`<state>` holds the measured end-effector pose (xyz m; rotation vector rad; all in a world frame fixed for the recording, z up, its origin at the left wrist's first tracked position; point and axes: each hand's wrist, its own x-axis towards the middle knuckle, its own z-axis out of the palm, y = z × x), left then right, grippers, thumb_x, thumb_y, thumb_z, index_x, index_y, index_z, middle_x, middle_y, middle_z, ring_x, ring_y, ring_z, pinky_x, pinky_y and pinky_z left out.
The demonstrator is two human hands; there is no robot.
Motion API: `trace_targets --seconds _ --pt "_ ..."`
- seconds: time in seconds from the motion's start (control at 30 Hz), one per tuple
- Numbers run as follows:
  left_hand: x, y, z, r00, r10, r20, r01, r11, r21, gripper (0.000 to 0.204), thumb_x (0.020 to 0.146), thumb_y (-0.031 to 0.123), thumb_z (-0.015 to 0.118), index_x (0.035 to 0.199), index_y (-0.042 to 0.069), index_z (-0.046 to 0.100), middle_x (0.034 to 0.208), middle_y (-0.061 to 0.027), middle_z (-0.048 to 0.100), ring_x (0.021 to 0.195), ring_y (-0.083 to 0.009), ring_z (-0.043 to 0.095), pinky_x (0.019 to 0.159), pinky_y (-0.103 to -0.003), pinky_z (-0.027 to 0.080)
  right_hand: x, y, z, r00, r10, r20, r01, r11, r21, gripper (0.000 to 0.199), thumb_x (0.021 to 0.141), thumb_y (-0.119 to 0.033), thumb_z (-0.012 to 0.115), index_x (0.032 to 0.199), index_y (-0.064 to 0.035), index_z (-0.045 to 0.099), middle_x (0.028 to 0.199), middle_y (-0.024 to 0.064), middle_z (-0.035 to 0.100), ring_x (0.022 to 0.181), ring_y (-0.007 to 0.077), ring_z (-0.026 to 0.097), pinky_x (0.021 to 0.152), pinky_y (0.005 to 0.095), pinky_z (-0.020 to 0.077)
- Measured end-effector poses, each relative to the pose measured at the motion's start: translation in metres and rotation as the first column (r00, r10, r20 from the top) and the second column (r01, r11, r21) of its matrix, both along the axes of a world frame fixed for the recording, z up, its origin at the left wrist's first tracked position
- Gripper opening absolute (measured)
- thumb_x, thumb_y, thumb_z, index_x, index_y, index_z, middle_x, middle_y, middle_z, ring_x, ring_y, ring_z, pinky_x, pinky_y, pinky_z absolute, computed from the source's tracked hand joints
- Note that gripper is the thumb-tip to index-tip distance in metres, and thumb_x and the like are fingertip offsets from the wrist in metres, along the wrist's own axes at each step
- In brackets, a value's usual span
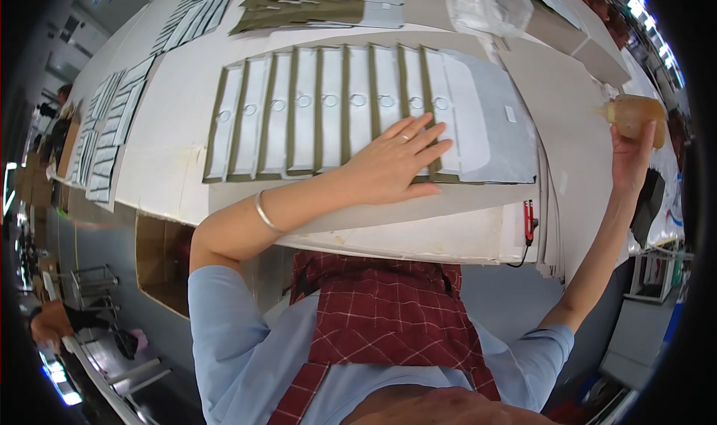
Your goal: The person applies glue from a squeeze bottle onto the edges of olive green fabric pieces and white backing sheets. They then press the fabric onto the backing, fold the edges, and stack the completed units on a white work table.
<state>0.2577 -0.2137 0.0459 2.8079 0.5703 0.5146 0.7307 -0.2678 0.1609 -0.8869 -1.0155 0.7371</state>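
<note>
Several overlapping flat pieces [358,74] lie in a row on the table, with white backs, olive edges and a small ring mark on most of them. The rightmost one shows a wide grey area. My left hand [396,160] rests palm down across the row's near right part, fingers spread and holding nothing. Out to the right, my right hand [631,156] grips a squat, translucent amber bottle [641,117] from below. The bottle is tilted, its narrow end pointing left. Its contents look yellowish; what they are I cannot tell.
A red cutter knife [529,222] lies near the table's front edge. Behind the row are stacked olive pieces [299,3] and a clear plastic bag [489,7]. More striped rows [119,111] lie at left. Grey boards [564,111] are at right; a cardboard box [160,257] stands below left.
</note>
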Motion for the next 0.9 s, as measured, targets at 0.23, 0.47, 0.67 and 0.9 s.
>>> trace_targets --seconds 0.23,0.47,0.67,0.9 --pt "-0.008 -0.002 -0.015 0.991 -0.008 0.132 0.01 1.0 -0.011 0.07 0.094 0.051 0.053 0.142 0.002 0.042 0.149 -0.024 0.036 0.143 -0.0396 0.026 0.119 -0.048 0.019 -0.152 0.016 0.005 0.949 0.28 0.141 -0.276 0.96 -0.047 0.063 0.1 -0.042 0.05 0.146 -0.0021 0.034 0.138 0.0195 0.049 0.127 0.0363 0.052 0.081 0.0293 0.0605" --pt "-0.008 -0.005 -0.017 0.987 0.025 0.16 -0.022 1.0 -0.021 0.07 0.094 0.051 0.055 0.14 -0.001 0.043 0.147 -0.0284 0.035 0.141 -0.0412 0.029 0.119 -0.046 0.021 -0.21 0.038 -0.028 0.984 0.069 0.164 -0.062 0.997 -0.043 0.04 0.098 -0.025 0.057 0.129 -0.0011 0.048 0.122 0.0134 0.06 0.105 0.0239 0.065 0.081 0.0401 0.0609" --pt "-0.01 -0.005 -0.014 0.992 0.052 0.115 -0.048 0.998 -0.039 0.071 0.093 0.05 0.056 0.14 -0.001 0.043 0.149 -0.0284 0.032 0.143 -0.0404 0.025 0.119 -0.047 0.021 -0.217 0.038 -0.027 0.989 0.07 0.13 -0.067 0.997 -0.028 0.042 0.098 -0.026 0.058 0.129 -0.0001 0.048 0.118 0.0146 0.062 0.104 0.0262 0.066 0.082 0.0388 0.0604" --pt "-0.009 -0.005 -0.013 0.994 0.054 0.091 -0.05 0.998 -0.048 0.07 0.094 0.049 0.055 0.141 -0.001 0.042 0.15 -0.0285 0.031 0.144 -0.0403 0.024 0.119 -0.047 0.02 -0.206 0.036 -0.046 0.983 0.129 -0.134 -0.138 0.988 -0.063 0.047 0.097 -0.035 0.058 0.129 -0.0009 0.049 0.123 0.0168 0.061 0.109 0.0275 0.065 0.082 0.0335 0.0589"
